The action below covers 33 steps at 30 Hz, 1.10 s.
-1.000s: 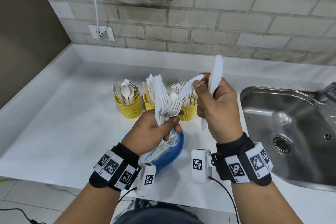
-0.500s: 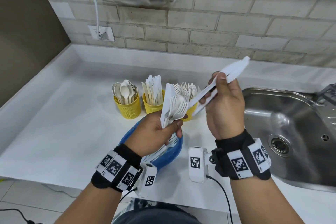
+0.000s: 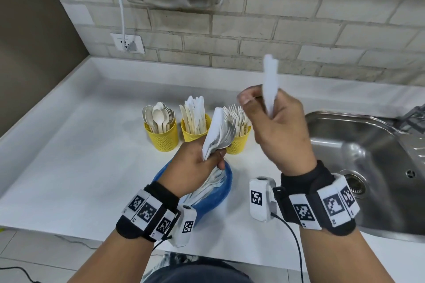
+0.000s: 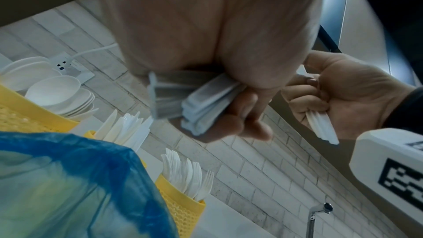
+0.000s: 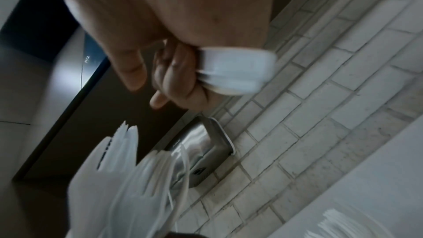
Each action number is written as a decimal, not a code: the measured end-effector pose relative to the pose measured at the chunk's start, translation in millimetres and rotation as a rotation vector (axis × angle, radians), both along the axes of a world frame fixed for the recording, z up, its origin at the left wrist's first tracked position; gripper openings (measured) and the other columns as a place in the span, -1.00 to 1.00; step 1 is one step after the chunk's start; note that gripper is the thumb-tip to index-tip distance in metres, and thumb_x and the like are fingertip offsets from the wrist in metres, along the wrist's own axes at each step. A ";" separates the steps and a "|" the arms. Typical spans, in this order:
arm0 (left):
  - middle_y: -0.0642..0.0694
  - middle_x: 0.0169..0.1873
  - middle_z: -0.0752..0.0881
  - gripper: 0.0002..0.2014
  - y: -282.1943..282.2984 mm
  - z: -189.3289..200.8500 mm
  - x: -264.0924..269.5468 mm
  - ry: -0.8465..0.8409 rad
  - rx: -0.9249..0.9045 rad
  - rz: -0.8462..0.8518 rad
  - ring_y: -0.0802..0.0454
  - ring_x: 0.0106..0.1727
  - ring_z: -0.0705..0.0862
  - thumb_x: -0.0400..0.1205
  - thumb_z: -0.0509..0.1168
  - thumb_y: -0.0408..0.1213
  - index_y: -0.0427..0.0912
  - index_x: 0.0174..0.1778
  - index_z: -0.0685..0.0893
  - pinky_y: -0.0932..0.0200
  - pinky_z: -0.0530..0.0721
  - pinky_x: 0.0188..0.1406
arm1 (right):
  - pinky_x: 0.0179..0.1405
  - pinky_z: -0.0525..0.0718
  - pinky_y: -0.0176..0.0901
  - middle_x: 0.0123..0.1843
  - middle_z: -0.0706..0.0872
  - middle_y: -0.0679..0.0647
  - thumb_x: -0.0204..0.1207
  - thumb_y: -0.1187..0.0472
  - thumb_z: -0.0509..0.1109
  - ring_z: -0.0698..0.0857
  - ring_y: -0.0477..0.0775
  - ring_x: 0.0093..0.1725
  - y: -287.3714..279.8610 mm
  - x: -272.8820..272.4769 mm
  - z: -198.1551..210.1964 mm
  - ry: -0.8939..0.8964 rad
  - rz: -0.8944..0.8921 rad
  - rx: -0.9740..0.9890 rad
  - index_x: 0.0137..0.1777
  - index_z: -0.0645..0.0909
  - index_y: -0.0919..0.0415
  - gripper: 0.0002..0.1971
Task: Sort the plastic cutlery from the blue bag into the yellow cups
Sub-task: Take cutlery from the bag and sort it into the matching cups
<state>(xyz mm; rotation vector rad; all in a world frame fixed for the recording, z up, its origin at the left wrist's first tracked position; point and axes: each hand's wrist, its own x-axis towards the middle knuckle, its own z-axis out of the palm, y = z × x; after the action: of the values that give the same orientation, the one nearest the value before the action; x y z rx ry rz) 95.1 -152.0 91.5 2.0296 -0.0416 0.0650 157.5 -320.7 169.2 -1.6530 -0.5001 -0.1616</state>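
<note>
Above the counter [image 3: 69, 167], just in front of the three yellow cups [image 3: 163, 138], the sorting is in full swing: the left hand [image 3: 193, 167] is wrapped tight round a mixed bundle of white cutlery [image 3: 218, 131], heads fanned upward, presumably so the pieces can be read and picked off one at a time. The right hand [image 3: 280, 126] is up and to the right of it, fingers curled round a few long white pieces [image 3: 271, 82] held near upright; they look like knives, though blur makes that hard to swear to, and the left wrist view shows their handle ends poking out below the fist. Under the left wrist lies the blue bag [image 3: 211, 200], toward the counter's front edge, more cutlery spilling from its mouth. Behind it, the cups stand in a row toward the back wall, touching or nearly so: spoons in the left one, knives in the middle cup [image 3: 195, 131], forks in the right cup [image 3: 239, 142], all already well stocked. My read: the right hand's catch belongs in the middle cup, handles down. Off at the counter's right end, the steel sink [image 3: 358, 167] sits idle
</note>
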 end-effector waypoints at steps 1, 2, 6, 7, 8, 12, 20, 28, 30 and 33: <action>0.04 -0.32 0.81 -0.84 1.2 0.4 0.6 -0.018 0.025 0.005 0.24 -0.28 0.71 0.77 0.29 -0.35 -0.15 -0.08 0.75 0.36 0.59 -0.19 | -0.38 0.54 -0.29 -0.35 0.67 0.26 0.69 0.25 0.45 0.54 0.11 -0.42 2.1 -1.7 -0.1 0.022 0.041 -0.063 -0.09 0.75 0.12 -0.88; 0.04 -0.31 0.82 -0.82 3.0 0.5 1.2 -0.031 0.050 0.007 0.17 -0.22 0.74 0.76 0.30 -0.37 -0.12 -0.12 0.74 0.33 0.63 -0.12 | -0.32 0.60 -0.31 -0.24 0.73 0.38 0.67 0.28 0.46 0.62 0.23 -0.33 4.0 -3.2 -0.2 0.054 0.079 -0.098 -0.09 0.79 0.08 -0.86; 0.04 -0.29 0.82 -0.81 9.7 -0.2 1.2 -0.035 0.080 0.000 0.12 -0.15 0.78 0.74 0.30 -0.41 -0.10 -0.13 0.74 0.51 0.59 -0.08 | -0.32 0.57 -0.41 -0.50 0.62 0.02 0.66 0.35 0.46 0.58 -0.08 -0.44 6.7 -5.3 -3.6 0.129 0.188 -0.167 -0.05 0.82 0.07 -0.82; 0.05 -0.29 0.82 -0.83 11.7 -0.2 0.6 -0.033 0.087 -0.004 0.12 -0.14 0.78 0.75 0.30 -0.40 -0.11 -0.10 0.74 0.53 0.58 -0.07 | -0.34 0.52 -0.44 -0.55 0.50 -0.12 0.66 0.35 0.46 0.50 -0.17 -0.49 7.4 -4.8 -4.2 0.139 0.212 -0.165 -0.04 0.82 0.11 -0.85; 0.05 -0.29 0.82 -0.84 13.2 -0.4 0.3 -0.029 0.092 -0.012 0.13 -0.14 0.78 0.75 0.30 -0.38 -0.11 -0.09 0.74 0.53 0.57 -0.06 | -0.36 0.48 -0.45 -0.56 0.42 -0.16 0.65 0.35 0.48 0.44 -0.20 -0.50 7.8 -3.2 -5.5 0.140 0.229 -0.160 -0.03 0.81 0.14 -0.87; 0.07 -0.27 0.83 -0.82 20.9 2.0 0.7 -0.008 0.103 -0.035 0.22 -0.14 0.75 0.76 0.31 -0.32 -0.03 -0.12 0.73 0.57 0.52 -0.10 | -0.33 0.49 -0.42 -0.52 0.39 -0.17 0.64 0.32 0.51 0.42 -0.21 -0.47 14.2 3.3 -8.5 0.097 0.224 -0.163 -0.03 0.81 0.12 -0.90; 0.06 -0.27 0.81 -0.77 41.8 5.1 0.7 -0.009 0.096 -0.069 0.13 -0.13 0.74 0.77 0.29 -0.32 0.10 -0.12 0.67 0.14 0.66 0.08 | -0.38 0.48 -0.45 -0.42 0.61 -0.23 0.66 0.20 0.44 0.54 -0.25 -0.48 37.4 10.2 -9.5 0.066 0.093 0.080 0.02 0.72 0.08 -0.96; 0.08 -0.29 0.79 -0.73 61.0 9.0 2.9 -0.031 0.105 -0.082 0.07 -0.17 0.74 0.76 0.30 -0.32 0.18 -0.16 0.61 -0.04 0.71 0.04 | -0.41 0.45 -0.45 -0.54 0.59 -0.28 0.68 0.14 0.42 0.54 -0.27 -0.54 58.3 9.6 -12.6 0.119 0.117 0.061 -0.03 0.75 0.28 -0.80; 0.07 -0.30 0.78 -0.76 65.3 7.8 2.6 -0.029 0.108 -0.083 0.05 -0.20 0.73 0.76 0.29 -0.32 0.14 -0.14 0.62 0.02 0.72 -0.06 | -0.43 0.38 -0.23 -0.55 0.48 -0.22 0.77 0.13 0.35 0.40 -0.19 -0.54 64.7 14.5 -16.3 0.132 0.038 0.159 0.00 0.73 0.27 -0.77; 0.06 -0.32 0.78 -0.78 69.6 7.0 2.4 -0.037 0.126 -0.084 0.17 -0.28 0.70 0.77 0.27 -0.32 0.11 -0.12 0.61 0.30 0.64 -0.18 | -0.53 0.29 -0.22 -0.54 0.31 -0.10 0.86 0.15 0.18 0.26 -0.06 -0.56 71.7 21.4 -16.1 0.220 -0.029 0.354 -0.03 0.61 0.21 -0.73</action>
<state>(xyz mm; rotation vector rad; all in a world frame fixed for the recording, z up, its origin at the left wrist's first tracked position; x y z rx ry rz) 97.5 -82.3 98.5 2.1502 -0.1581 0.0475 178.9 -249.0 153.2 -1.3124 -0.2622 -0.0815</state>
